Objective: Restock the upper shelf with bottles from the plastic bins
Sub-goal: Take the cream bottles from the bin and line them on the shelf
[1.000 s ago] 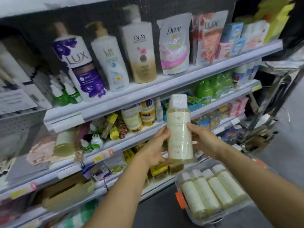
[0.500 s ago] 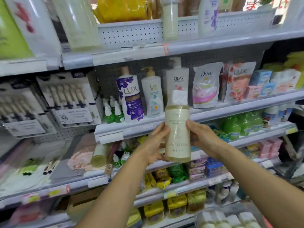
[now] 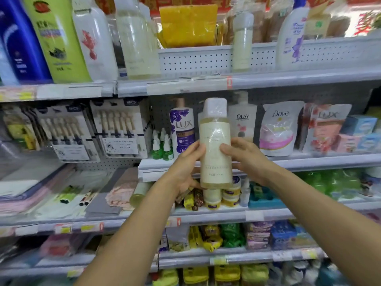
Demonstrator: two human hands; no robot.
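Both hands hold one bottle [image 3: 215, 145] upright at the centre of the view, in front of the middle shelf [image 3: 309, 162]. The left hand [image 3: 183, 172] wraps its grip round the bottle's lower part from 9 o'clock, thumb on the label and fingers under the base side. The right hand [image 3: 245, 159] closes its grip on the bottle from 3 o'clock, thumb across the label front. The bottle is pale yellow with a cream label and a white cap, the cap at 12 o'clock and below the upper shelf [image 3: 288, 81]. On that upper shelf, at 12 o'clock from the bottle, a like bottle [image 3: 242, 42] stands against a white perforated rail [image 3: 195, 60], with a yellow bag [image 3: 187, 23] behind it. At 11 o'clock stands a larger clear bottle [image 3: 137, 42]. Behind the held bottle, on the middle shelf, stand a Lux bottle [image 3: 182, 126] at 9 o'clock and an Olay bottle [image 3: 243, 120] at 3 o'clock, beside a Dove pouch [image 3: 278, 129].
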